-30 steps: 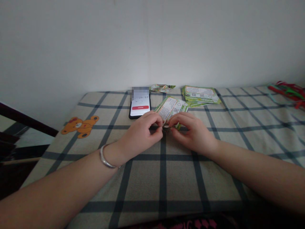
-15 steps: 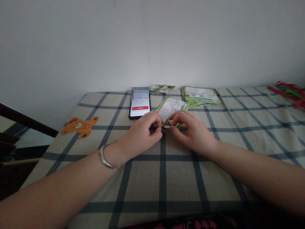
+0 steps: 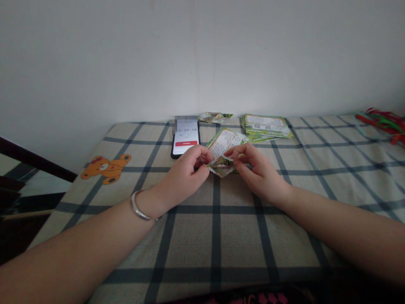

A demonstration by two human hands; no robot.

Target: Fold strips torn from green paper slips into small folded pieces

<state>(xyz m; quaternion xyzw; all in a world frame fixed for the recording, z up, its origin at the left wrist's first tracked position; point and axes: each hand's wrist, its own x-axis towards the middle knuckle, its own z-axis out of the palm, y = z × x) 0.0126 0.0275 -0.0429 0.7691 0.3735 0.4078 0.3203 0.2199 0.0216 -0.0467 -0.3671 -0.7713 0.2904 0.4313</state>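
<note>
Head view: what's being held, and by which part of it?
The creased green printed paper: left hand pinches its left edge, right hand its right side.

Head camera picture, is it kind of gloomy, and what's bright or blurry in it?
Head view: dim light overall, nearly black at the lower right; head view: the black-edged rectangular phone glows brightest, with grey square blocks hiding its top; head view: small print on the folded green-and-white paper is too fuzzy to read.

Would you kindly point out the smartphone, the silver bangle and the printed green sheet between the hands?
Smartphone [image 3: 186, 137]: head view, on its lit screen.
Silver bangle [image 3: 135, 208]: head view, on its band.
Printed green sheet [image 3: 221, 145]: head view, on its text panel.
</note>
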